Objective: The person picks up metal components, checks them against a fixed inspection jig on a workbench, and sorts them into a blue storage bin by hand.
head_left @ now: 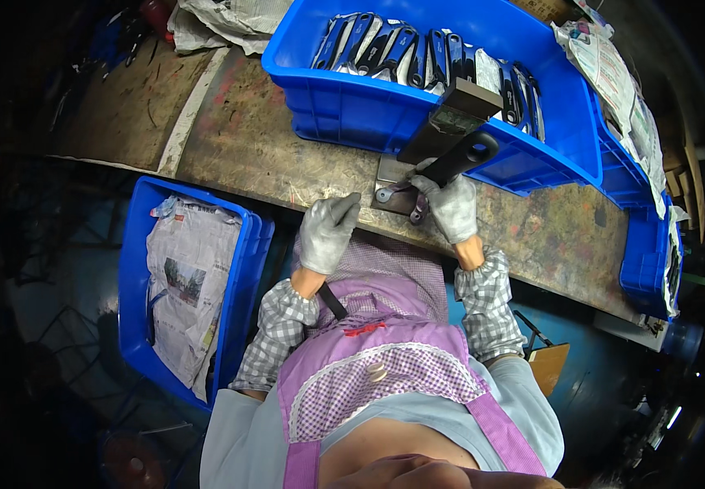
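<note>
One blue bin [344, 114] of tools [356, 41] — another bin [238, 293] with newspaper [185, 281]

The right hand [452, 208], in a pale glove, grips a black-handled wrench [457, 162] above the bench [548, 236], its handle slanting up to the right. The left hand [326, 234], gloved too, is at the bench's near edge, left of the wrench and apart from it, its fingers close together; whether they pinch anything is unclear. A metal block [454, 114] rises behind the wrench. Beyond it, a blue bin [352, 110] holds a row of black and blue handles [401, 49] with white paper between. To the left, lower down, a blue crate [134, 326] holds newspaper [185, 281]. The person wears checked sleeves [275, 334] and a purple apron [377, 395].
</note>
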Demonstrator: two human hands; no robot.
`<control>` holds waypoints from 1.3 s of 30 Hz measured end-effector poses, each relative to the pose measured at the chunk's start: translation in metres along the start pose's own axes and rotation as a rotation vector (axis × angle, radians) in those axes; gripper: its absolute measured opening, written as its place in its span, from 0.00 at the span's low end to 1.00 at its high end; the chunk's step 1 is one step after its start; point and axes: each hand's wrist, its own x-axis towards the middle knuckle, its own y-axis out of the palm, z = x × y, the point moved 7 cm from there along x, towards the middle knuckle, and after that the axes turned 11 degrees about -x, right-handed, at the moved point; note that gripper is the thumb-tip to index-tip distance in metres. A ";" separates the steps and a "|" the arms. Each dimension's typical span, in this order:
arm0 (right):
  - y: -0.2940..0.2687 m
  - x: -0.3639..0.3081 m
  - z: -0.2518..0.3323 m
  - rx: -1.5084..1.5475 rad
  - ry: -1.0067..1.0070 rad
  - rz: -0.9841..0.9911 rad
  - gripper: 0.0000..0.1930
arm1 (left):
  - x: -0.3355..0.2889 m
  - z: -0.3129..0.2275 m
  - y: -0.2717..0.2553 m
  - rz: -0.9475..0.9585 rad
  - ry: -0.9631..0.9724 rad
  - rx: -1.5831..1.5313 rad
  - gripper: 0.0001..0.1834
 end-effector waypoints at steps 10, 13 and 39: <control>0.005 -0.002 -0.042 0.423 0.203 0.182 0.16 | 0.026 0.013 0.053 0.193 -0.524 0.112 0.28; -0.003 -0.013 -0.020 -0.289 -0.343 0.031 0.29 | 0.029 0.009 0.053 0.178 -0.532 0.127 0.26; 0.017 -0.037 0.006 -0.244 0.007 0.801 0.09 | -0.205 0.365 -0.302 -0.100 -0.632 0.763 0.22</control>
